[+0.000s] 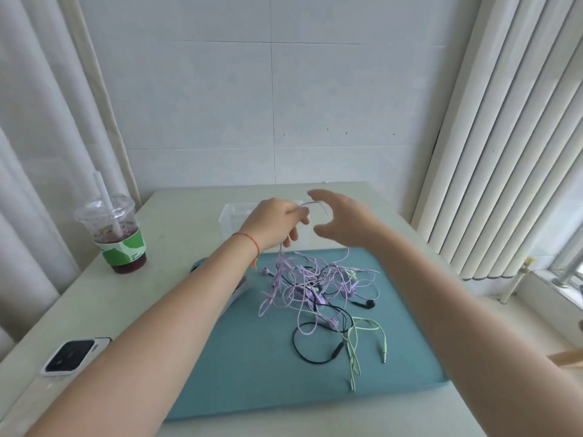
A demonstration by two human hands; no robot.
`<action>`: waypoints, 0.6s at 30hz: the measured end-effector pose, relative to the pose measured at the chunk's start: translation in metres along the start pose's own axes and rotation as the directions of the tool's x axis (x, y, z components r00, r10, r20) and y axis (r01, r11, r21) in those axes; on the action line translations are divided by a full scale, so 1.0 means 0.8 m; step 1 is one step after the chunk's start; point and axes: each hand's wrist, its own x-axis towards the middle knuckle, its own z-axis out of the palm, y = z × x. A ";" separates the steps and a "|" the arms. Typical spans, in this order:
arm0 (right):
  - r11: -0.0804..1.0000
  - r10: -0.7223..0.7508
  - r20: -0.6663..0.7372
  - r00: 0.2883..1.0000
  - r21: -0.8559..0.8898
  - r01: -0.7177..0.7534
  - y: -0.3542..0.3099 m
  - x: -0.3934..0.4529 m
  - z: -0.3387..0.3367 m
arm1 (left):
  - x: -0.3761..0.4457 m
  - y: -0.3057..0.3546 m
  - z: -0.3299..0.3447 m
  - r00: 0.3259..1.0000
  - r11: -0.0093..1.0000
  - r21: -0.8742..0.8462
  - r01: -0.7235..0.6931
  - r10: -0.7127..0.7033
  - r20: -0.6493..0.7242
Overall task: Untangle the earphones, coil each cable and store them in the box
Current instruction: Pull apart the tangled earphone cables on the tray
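A tangle of earphones (318, 291) lies on a teal mat (252, 357): several purple cables, a black one (310, 357) and a light green one (362, 335) with a metal plug. My left hand (277, 225) is raised above the mat and pinches a purple cable, whose end arcs over the fingers and whose length hangs down into the tangle. Just to its right, my right hand (340, 219) is open with fingers and thumb spread, not touching the cable. A clear plastic box (230, 216) stands behind my hands, partly hidden by them.
An iced drink cup (115, 234) with straw and green sleeve stands at the table's back left. A phone (71, 356) lies near the front left edge. A white tiled wall is behind the table, curtains hang left and vertical blinds right.
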 end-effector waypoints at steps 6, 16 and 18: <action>0.994 -0.062 -0.170 0.984 0.083 0.077 -0.016 0.000 -0.002 | 0.008 0.017 -0.010 0.997 0.973 0.220 -0.067 0.075 -0.026; 0.864 0.357 -0.497 0.791 0.497 -0.078 0.008 0.014 -0.023 | -0.030 -0.071 0.029 0.987 0.977 -0.154 0.150 -0.138 0.082; 0.925 0.276 -0.349 0.896 0.348 -0.150 0.010 0.010 -0.018 | -0.026 -0.069 0.025 0.981 0.959 -0.231 0.166 -0.185 -0.064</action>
